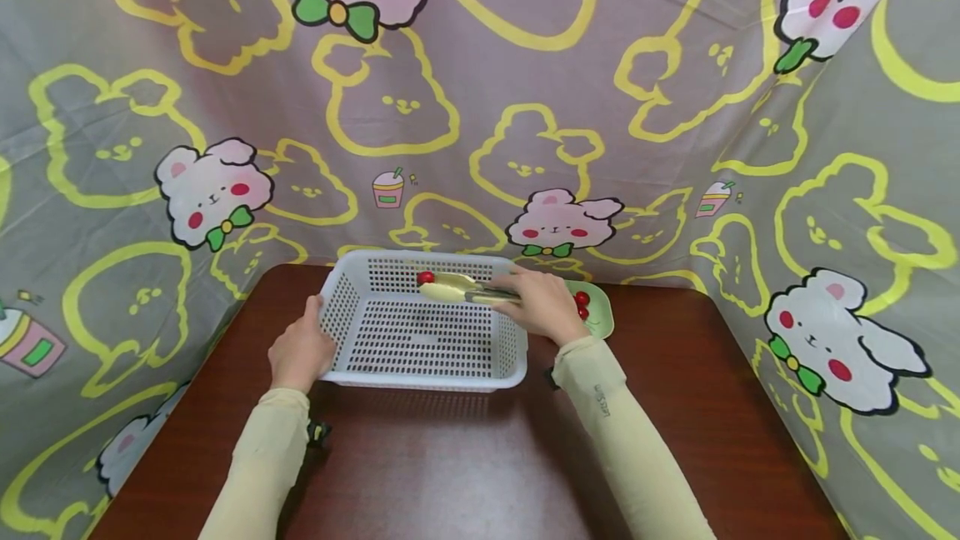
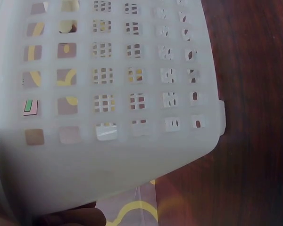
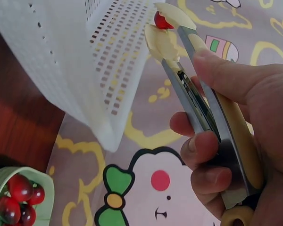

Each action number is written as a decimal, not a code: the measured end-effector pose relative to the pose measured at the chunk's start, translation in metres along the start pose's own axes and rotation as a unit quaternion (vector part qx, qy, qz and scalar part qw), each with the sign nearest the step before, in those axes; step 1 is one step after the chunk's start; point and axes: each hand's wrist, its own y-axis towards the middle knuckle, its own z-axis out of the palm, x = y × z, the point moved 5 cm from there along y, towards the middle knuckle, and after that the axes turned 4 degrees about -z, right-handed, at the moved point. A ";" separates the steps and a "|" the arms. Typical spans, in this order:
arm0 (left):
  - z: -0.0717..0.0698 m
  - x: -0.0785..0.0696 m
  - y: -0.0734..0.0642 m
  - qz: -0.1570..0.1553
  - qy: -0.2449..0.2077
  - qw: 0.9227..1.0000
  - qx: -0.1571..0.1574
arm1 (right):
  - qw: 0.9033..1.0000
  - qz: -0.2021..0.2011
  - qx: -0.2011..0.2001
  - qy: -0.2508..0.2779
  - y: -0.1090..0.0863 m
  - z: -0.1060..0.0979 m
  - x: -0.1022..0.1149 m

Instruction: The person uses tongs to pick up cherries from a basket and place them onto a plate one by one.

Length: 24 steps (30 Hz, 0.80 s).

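Observation:
My left hand grips the left rim of a white perforated plastic basket, fingers on its outer side. With my right hand I hold tongs that have pale yellow tips and metal arms. A red cherry tomato is pinched between the tong tips, over the far part of the basket in the head view. To the right, partly behind my right hand, a light green dish holds several cherry tomatoes. In the left wrist view the basket's wall fills most of the picture.
The basket stands near the back of a dark brown wooden table. A patterned cloth with cartoon bears hangs behind the table and along both sides.

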 end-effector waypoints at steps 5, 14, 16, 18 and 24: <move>0.001 0.000 0.000 0.002 -0.002 1.000 0.003 | 1.000 0.004 -0.007 -0.001 -0.010 -0.003 -0.009; 0.001 0.001 0.001 0.010 -0.006 1.000 0.003 | 0.999 0.018 -0.028 0.007 -0.029 -0.012 -0.030; 0.001 0.002 0.001 0.009 -0.006 1.000 0.004 | 0.999 0.024 -0.027 0.006 -0.033 -0.015 -0.034; 0.001 0.003 0.002 0.010 -0.006 1.000 0.005 | 0.999 0.031 -0.030 0.002 -0.038 -0.019 -0.037; 0.002 0.002 0.002 0.010 -0.005 1.000 0.008 | 0.998 0.042 -0.044 0.008 -0.048 -0.027 -0.047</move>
